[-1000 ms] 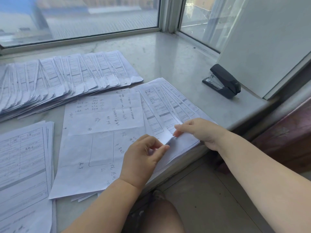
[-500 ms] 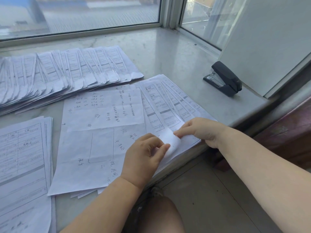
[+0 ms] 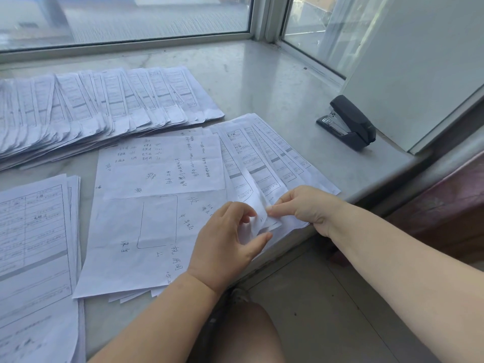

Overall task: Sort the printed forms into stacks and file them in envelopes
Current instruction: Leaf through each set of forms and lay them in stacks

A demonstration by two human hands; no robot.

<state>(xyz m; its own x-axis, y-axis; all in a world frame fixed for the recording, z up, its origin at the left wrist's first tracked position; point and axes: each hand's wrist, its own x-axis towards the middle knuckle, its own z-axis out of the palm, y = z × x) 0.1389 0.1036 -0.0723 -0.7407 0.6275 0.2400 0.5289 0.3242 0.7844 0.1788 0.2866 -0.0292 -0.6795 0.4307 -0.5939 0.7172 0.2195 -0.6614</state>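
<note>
I see both hands pinching the lifted corner of the fanned forms (image 3: 264,163): left hand (image 3: 230,239) at seven o'clock of it, right hand (image 3: 303,205) seemingly on the same sheet.

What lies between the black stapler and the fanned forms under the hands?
In the head view, only bare marble sill separates the stapler from the fanned forms; nothing lies on that stretch.

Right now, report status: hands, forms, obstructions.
Both hands on fanned forms: right hand pinching top sheet's corner, left hand peeling it up. Stapler apart, nothing blocking.
</note>
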